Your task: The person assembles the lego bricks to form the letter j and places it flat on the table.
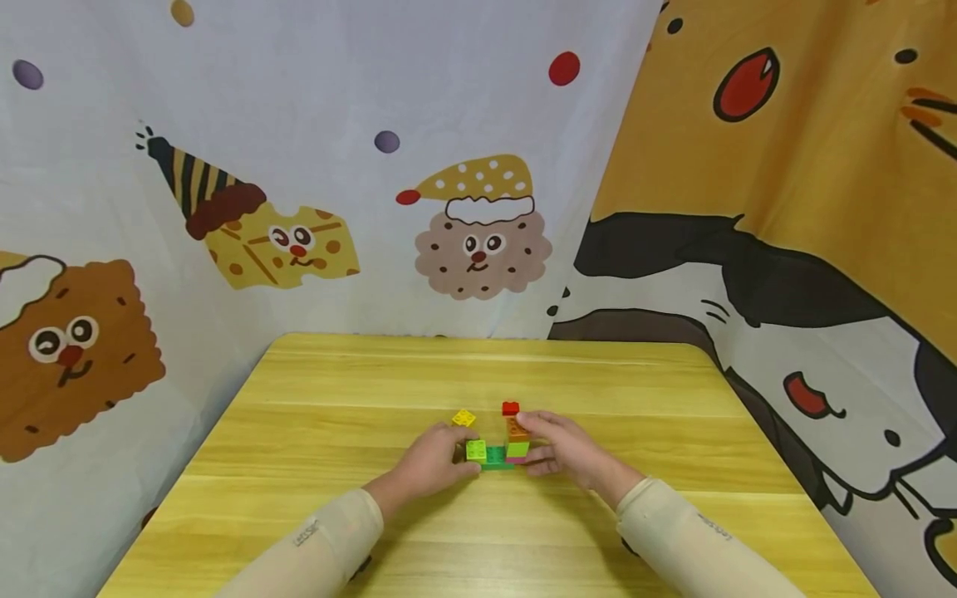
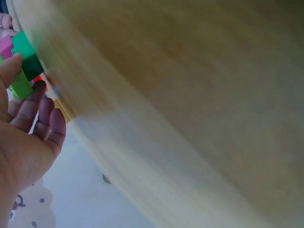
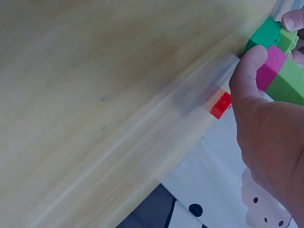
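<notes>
A small build of toy bricks stands on the table between the two hands. Its dark green base brick [image 1: 495, 455] carries a lime brick [image 1: 476, 450] at the left end. At the right end rises a stack of a pink brick [image 3: 271, 68], a lime brick [image 1: 517, 449] and an orange brick [image 1: 517, 430]. The left hand [image 1: 437, 457] pinches the left end, its thumb and index finger about the lime brick. From the right, the right hand [image 1: 564, 448] grips the stack, with a finger at the orange brick and the thumb against the pink one.
Behind the build lie a loose red brick [image 1: 511, 409] and a loose yellow brick [image 1: 463, 418], the yellow one just beyond the left hand. The wooden table [image 1: 336, 390] meets a curtain [image 1: 321, 166] printed with cartoon figures at its far edge.
</notes>
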`<state>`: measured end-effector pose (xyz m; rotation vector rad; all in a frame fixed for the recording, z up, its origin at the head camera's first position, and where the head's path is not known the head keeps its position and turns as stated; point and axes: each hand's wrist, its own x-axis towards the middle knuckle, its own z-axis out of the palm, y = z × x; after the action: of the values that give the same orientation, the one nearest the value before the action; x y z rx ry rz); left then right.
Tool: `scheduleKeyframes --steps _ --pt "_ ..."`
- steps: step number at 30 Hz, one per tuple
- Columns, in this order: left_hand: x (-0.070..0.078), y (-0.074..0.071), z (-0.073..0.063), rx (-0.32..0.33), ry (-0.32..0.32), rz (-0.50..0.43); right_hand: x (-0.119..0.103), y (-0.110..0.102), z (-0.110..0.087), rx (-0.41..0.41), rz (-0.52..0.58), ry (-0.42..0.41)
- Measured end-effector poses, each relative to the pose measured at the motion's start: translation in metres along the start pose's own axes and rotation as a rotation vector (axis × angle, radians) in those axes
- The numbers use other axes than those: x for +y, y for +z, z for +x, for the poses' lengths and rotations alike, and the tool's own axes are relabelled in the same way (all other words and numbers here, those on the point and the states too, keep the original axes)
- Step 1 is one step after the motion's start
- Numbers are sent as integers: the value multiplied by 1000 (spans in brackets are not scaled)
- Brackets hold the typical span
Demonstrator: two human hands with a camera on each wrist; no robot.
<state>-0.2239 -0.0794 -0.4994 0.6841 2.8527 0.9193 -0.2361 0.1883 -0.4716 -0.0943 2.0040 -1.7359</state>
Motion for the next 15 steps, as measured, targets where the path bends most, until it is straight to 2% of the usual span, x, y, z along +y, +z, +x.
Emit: scheduleKeyframes --steps 15 --pt "0 2 1 -3 3 3 0 -4 0 -59 36 -26"
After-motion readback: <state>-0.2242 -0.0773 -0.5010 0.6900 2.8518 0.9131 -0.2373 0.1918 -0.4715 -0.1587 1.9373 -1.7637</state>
